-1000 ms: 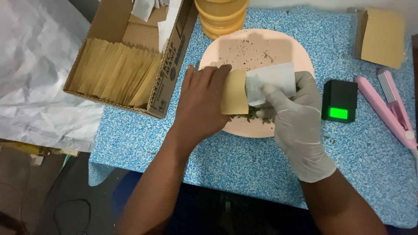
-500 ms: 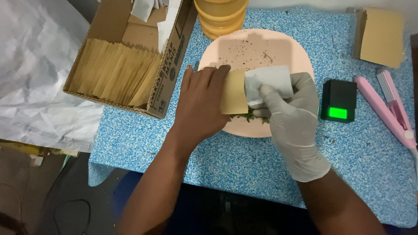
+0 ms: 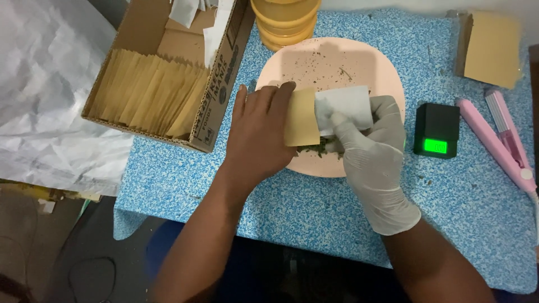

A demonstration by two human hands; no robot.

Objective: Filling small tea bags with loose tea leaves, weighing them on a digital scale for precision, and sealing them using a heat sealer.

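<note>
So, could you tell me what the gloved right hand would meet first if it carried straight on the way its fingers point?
The right hand points up-left, toward the left hand. It already holds the white sachet, so next would likely be the brown envelope in the left hand.

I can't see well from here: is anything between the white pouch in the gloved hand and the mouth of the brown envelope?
Nothing visible. The white pouch held by the gloved right hand meets the brown envelope in the left hand, over the pink plate. Whether it has entered, I cannot tell.
</note>
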